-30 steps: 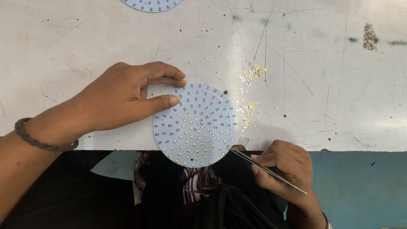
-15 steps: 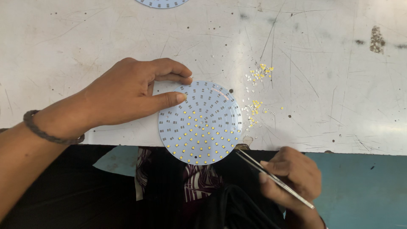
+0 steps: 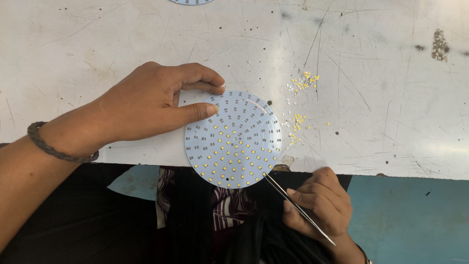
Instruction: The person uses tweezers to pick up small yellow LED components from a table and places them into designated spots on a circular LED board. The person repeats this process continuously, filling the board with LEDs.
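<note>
Fingers of my right hand (image 3: 320,203) pinch the tweezers (image 3: 299,209), tips up-left at the round LED board's (image 3: 233,139) near edge; my left hand (image 3: 151,105) pins its far-left rim.

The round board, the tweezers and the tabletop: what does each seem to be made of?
The round board looks like a thin rigid sheet with a matte white coating, dotted with small yellow and grey pads; the core is not visible. The tweezers in the right hand look like bare metal, thin and shiny. The tabletop seems painted white, scratched and chipped.
</note>
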